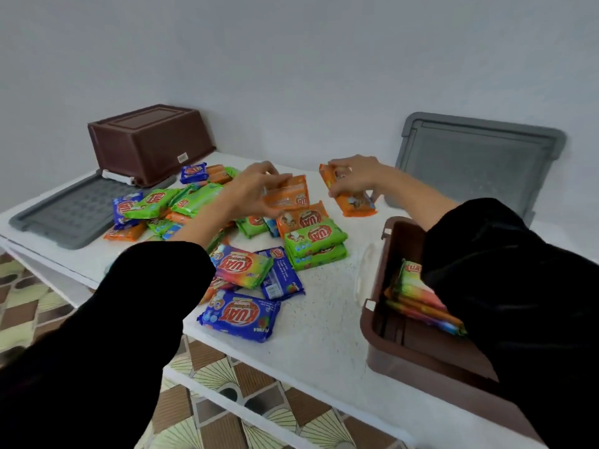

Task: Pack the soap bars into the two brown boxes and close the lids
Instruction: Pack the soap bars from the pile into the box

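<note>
The orange soap bars point(287, 196) pinched in the left hand point(256, 189) and right hand point(355, 176) have shiny plastic wrappers. Under both grips the table point(324, 319) is matt. The brown box point(389, 354) by the right grip is smooth plastic.

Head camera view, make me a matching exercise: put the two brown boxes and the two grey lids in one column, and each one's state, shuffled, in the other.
1. far brown box
2. near brown box
3. left grey lid
4. right grey lid

A. leans against the wall
B. upside down
C. lies flat on the table
D. upright, soap bars inside

Pairs: 1-B, 2-D, 3-C, 4-A
</note>
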A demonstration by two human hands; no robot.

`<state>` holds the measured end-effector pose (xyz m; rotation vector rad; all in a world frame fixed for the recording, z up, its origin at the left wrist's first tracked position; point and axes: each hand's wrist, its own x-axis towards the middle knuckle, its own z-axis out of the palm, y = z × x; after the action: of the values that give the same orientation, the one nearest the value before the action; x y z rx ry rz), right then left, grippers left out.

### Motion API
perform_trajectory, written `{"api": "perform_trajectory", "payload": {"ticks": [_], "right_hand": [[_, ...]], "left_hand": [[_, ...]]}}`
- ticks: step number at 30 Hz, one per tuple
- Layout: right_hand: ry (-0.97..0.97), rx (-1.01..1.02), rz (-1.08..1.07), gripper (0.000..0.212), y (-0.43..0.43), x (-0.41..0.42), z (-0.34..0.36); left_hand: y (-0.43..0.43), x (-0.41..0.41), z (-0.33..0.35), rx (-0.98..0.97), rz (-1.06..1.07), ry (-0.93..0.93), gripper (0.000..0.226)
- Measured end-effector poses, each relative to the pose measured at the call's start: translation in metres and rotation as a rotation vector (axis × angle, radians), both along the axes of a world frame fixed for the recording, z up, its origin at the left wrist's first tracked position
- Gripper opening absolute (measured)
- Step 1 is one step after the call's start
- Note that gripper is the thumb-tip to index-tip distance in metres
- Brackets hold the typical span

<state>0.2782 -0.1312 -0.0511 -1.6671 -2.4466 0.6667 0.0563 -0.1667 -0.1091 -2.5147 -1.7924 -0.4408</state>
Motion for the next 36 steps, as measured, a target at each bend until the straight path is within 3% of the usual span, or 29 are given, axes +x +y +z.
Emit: {"api": "perform_trajectory", "payload": {"ticks": [5, 8, 13, 18, 21, 25, 33, 36], "right_hand": [[0.069, -0.07, -0.089, 0.081, -0.019, 0.081, 0.044], [-0.046, -0.079, -0.106, 0.082, -0.042, 0.133, 0.047], [-0.201, -0.099, -0.107, 0.079, -0.081, 0.2, 0.03], [-0.306, -0.021, 0.0, 0.082, -0.111, 0.23, 0.001], [-0.437, 0.067, 0.012, 0.082, -0.12, 0.236, -0.023], [-0.402, 0.11, -0.027, 0.085, -0.13, 0.239, -0.055], [-0.542, 0.207, -0.024, 0.076, -0.133, 0.23, -0.068], [-0.443, 0.2, -0.032, 0.071, -0.13, 0.221, -0.05]], "left_hand": [[-0.004, 0.071, 0.065, 0.026, -0.236, -0.005, 0.089], [-0.013, 0.121, 0.076, -0.04, -0.347, 0.015, 0.086], [-0.027, 0.194, 0.057, -0.128, -0.52, 0.11, 0.092], [-0.029, 0.244, 0.025, -0.209, -0.617, 0.24, 0.08], [-0.029, 0.256, 0.005, -0.208, -0.642, 0.323, 0.078], [-0.027, 0.258, -0.01, -0.168, -0.626, 0.429, 0.076], [-0.029, 0.255, -0.011, -0.117, -0.618, 0.448, 0.071], [-0.032, 0.25, -0.004, -0.124, -0.59, 0.31, 0.062]]}}
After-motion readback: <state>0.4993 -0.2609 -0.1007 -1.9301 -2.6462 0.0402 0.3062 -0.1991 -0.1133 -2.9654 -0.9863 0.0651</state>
